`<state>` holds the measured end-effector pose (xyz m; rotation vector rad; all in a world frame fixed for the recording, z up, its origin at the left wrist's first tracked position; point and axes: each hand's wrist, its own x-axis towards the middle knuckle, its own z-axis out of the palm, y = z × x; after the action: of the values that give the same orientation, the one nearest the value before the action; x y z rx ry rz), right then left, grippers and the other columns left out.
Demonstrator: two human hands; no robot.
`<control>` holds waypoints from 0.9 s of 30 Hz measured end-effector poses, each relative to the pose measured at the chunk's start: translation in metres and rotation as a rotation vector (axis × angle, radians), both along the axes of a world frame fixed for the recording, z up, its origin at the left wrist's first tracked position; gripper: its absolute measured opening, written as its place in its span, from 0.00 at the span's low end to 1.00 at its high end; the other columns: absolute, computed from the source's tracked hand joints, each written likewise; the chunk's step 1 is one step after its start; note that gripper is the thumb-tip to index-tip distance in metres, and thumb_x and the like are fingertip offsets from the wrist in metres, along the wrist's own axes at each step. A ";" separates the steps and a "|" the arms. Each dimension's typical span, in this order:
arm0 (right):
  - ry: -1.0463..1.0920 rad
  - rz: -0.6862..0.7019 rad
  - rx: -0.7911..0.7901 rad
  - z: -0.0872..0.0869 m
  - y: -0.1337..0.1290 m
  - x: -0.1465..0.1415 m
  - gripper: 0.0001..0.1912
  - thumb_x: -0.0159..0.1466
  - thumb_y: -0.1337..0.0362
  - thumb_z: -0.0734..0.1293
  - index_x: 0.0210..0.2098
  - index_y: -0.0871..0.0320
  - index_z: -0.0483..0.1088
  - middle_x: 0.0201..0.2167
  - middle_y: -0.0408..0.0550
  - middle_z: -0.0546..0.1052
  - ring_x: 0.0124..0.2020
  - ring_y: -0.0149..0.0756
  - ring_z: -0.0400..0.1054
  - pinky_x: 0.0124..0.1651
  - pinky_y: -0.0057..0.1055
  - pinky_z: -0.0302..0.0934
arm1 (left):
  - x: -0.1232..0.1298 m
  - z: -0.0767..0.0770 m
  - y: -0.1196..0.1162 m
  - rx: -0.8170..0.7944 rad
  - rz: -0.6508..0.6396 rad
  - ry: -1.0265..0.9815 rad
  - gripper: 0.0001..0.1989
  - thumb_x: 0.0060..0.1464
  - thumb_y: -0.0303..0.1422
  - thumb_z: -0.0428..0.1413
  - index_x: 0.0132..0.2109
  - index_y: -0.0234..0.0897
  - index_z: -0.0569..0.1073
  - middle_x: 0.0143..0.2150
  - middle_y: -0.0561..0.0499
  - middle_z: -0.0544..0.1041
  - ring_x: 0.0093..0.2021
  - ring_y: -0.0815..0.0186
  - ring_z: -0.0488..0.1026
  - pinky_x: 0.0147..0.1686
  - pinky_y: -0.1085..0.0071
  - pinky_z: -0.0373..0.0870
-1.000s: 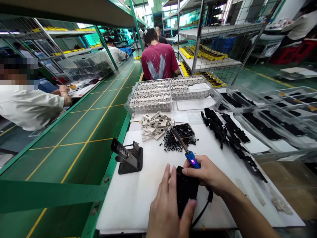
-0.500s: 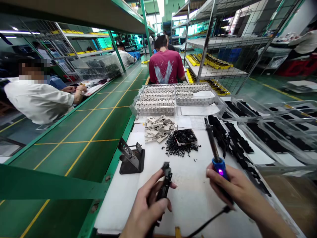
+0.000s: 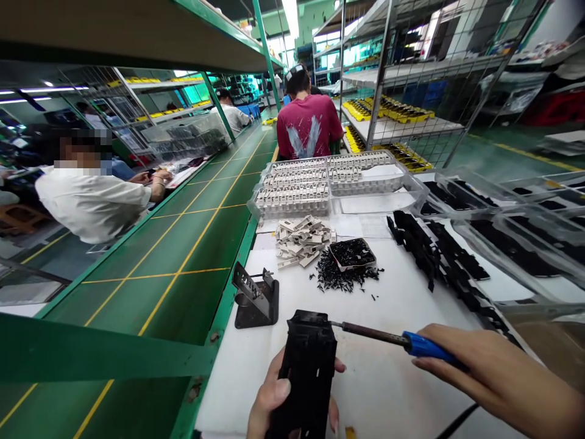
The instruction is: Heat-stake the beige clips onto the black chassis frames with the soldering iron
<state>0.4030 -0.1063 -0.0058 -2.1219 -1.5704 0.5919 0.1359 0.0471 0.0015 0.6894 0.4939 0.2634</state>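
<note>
My left hand (image 3: pixel 270 395) is closed around a long black plastic housing (image 3: pixel 307 378), its broad face turned up and its far end pointing away from me. A soldering iron (image 3: pixel 379 335) with a blue handle is gripped in my right hand (image 3: pixel 475 360). Its thin tip reaches left to the upper right edge of the housing; whether they touch I cannot tell. Beyond the housing lies a heap of small black plastic pieces (image 3: pixel 338 277) around a small tray (image 3: pixel 354 262) filled with more of them. Beside it is a pile of off-white plastic parts (image 3: pixel 301 241).
Left of my hands stands a black soldering iron stand (image 3: pixel 258 302). Clear trays (image 3: pixel 292 210) of white parts sit at the back. Black housings (image 3: pixel 414 244) line the right side. A green conveyor (image 3: pixel 183 244) runs along the left, where a person (image 3: pixel 94 198) works.
The black housing has turned from edge-on to showing its broad face. My right hand has tilted the soldering iron from upright to nearly level, bringing its tip left to the housing's far end.
</note>
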 end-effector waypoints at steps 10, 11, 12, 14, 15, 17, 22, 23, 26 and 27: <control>0.051 0.034 -0.260 0.003 -0.001 -0.001 0.25 0.64 0.40 0.54 0.40 0.49 0.72 0.37 0.45 0.77 0.37 0.36 0.72 0.38 0.29 0.57 | 0.004 0.000 0.004 0.082 -0.049 -0.019 0.31 0.45 0.51 0.57 0.53 0.37 0.66 0.52 0.40 0.71 0.29 0.64 0.76 0.26 0.76 0.66; 0.049 0.036 -0.265 0.004 -0.001 -0.001 0.25 0.64 0.40 0.54 0.39 0.48 0.72 0.37 0.45 0.77 0.36 0.36 0.72 0.38 0.30 0.56 | 0.004 0.000 0.004 0.082 -0.053 -0.020 0.31 0.45 0.51 0.57 0.53 0.38 0.66 0.52 0.40 0.72 0.30 0.64 0.76 0.26 0.76 0.66; 0.047 0.036 -0.275 0.005 -0.001 -0.001 0.25 0.64 0.40 0.53 0.39 0.48 0.72 0.36 0.45 0.77 0.37 0.36 0.72 0.38 0.30 0.56 | 0.004 0.001 0.005 0.083 -0.055 -0.023 0.31 0.46 0.51 0.57 0.53 0.38 0.66 0.52 0.40 0.72 0.30 0.64 0.76 0.27 0.75 0.67; 0.045 0.034 -0.304 0.008 -0.001 -0.001 0.26 0.64 0.39 0.53 0.39 0.48 0.72 0.36 0.44 0.76 0.37 0.37 0.72 0.39 0.30 0.56 | 0.005 0.001 0.005 0.082 -0.054 -0.029 0.31 0.46 0.50 0.57 0.53 0.37 0.65 0.52 0.40 0.72 0.30 0.63 0.76 0.26 0.74 0.68; 0.047 0.034 -0.320 0.009 0.000 -0.001 0.26 0.64 0.38 0.53 0.39 0.48 0.72 0.37 0.45 0.76 0.38 0.37 0.71 0.39 0.30 0.56 | 0.005 0.000 0.004 0.082 -0.052 -0.031 0.30 0.46 0.50 0.57 0.53 0.37 0.65 0.52 0.40 0.72 0.30 0.63 0.76 0.25 0.74 0.68; 0.055 0.035 -0.341 0.012 0.002 -0.001 0.27 0.63 0.37 0.52 0.39 0.48 0.71 0.37 0.45 0.76 0.38 0.38 0.71 0.40 0.31 0.56 | 0.004 -0.001 0.004 0.079 -0.049 -0.034 0.30 0.46 0.50 0.57 0.52 0.37 0.65 0.51 0.40 0.72 0.30 0.62 0.76 0.24 0.75 0.68; 0.073 0.041 -0.391 0.017 0.005 -0.001 0.28 0.63 0.37 0.51 0.40 0.49 0.70 0.38 0.47 0.75 0.40 0.40 0.70 0.41 0.32 0.56 | 0.004 0.000 0.004 0.057 -0.051 -0.063 0.30 0.47 0.50 0.56 0.53 0.36 0.65 0.52 0.40 0.72 0.30 0.63 0.76 0.25 0.74 0.69; 0.070 0.040 -0.404 0.017 0.005 -0.002 0.28 0.63 0.37 0.50 0.40 0.48 0.70 0.38 0.47 0.75 0.41 0.41 0.70 0.42 0.32 0.56 | 0.004 0.000 0.004 0.054 -0.057 -0.069 0.30 0.47 0.50 0.57 0.53 0.36 0.65 0.52 0.40 0.72 0.30 0.62 0.76 0.25 0.74 0.69; 0.060 0.039 -0.426 0.018 0.003 -0.002 0.29 0.63 0.36 0.50 0.40 0.48 0.69 0.39 0.46 0.75 0.41 0.40 0.70 0.43 0.33 0.56 | 0.004 0.001 0.006 0.040 -0.079 -0.080 0.32 0.47 0.49 0.57 0.55 0.37 0.65 0.52 0.40 0.71 0.31 0.62 0.76 0.26 0.74 0.70; 0.059 0.040 -0.425 0.018 0.003 -0.002 0.29 0.63 0.36 0.49 0.40 0.48 0.69 0.39 0.46 0.75 0.41 0.40 0.70 0.43 0.33 0.57 | 0.004 0.001 0.006 0.035 -0.083 -0.084 0.32 0.47 0.50 0.57 0.55 0.37 0.64 0.52 0.39 0.71 0.31 0.62 0.76 0.26 0.74 0.70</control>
<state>0.4007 -0.1036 0.0118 -2.3471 -1.5639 1.0725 0.1398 0.0532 0.0027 0.7277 0.3801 0.2226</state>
